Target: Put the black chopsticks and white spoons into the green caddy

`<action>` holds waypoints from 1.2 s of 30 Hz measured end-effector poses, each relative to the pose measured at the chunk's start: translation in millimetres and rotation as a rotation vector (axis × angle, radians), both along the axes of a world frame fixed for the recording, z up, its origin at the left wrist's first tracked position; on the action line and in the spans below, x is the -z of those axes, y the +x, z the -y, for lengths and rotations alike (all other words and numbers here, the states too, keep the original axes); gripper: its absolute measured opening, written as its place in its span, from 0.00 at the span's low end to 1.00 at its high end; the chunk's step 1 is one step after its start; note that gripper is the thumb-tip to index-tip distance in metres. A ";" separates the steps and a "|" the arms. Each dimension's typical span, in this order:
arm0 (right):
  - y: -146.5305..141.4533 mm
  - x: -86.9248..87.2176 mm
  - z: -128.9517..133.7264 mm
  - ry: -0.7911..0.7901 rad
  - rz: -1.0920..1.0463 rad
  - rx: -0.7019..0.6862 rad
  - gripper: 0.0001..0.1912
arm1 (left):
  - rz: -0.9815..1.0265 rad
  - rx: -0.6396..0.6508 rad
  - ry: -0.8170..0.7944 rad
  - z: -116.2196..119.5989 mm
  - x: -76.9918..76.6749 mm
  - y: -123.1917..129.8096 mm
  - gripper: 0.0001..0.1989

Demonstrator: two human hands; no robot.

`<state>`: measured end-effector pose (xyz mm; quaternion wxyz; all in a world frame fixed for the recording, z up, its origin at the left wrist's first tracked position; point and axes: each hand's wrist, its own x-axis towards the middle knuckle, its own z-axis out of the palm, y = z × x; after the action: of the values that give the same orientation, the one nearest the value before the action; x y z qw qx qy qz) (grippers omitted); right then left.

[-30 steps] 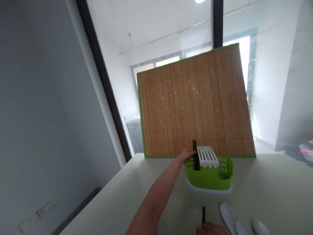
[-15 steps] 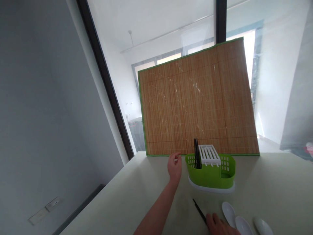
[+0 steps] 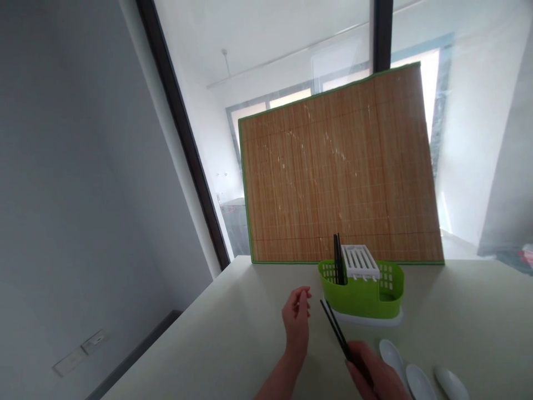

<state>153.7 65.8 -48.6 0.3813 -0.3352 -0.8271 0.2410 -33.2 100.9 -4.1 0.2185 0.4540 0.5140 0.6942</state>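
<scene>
My right hand [image 3: 372, 369] is closed on a pair of black chopsticks [image 3: 336, 329], whose tips point up and left above the table. Just past those tips stands a green cutlery holder [image 3: 360, 300] with a white base. More black chopsticks [image 3: 338, 261] stand upright in its left compartment, and a white slotted rack [image 3: 360, 261] sits across its middle. To the left of the holder, my left hand [image 3: 296, 316] hovers with its fingers loosely curled and slightly apart, holding nothing. White spoons [image 3: 391, 355] lie beside my right hand, which partly covers one.
A bamboo mat [image 3: 337, 178] with green edging leans against the window behind the pale table [image 3: 216, 333]. Another white spoon [image 3: 452, 383] lies near the front right. A grey wall [image 3: 83, 194] rises on the left.
My right hand has lifted the chopsticks off the table and moved them up toward the holder. My left hand has drawn back toward me from beside the holder.
</scene>
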 end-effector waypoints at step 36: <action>5.6 9.0 -13.9 -0.016 0.222 -0.113 0.15 | -0.453 0.479 -0.043 53.6 -104.9 21.3 0.05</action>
<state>159.3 79.8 -57.6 0.2706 -0.3157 -0.8799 0.2299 -11.9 47.3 100.7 0.2654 0.7001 0.4425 0.4935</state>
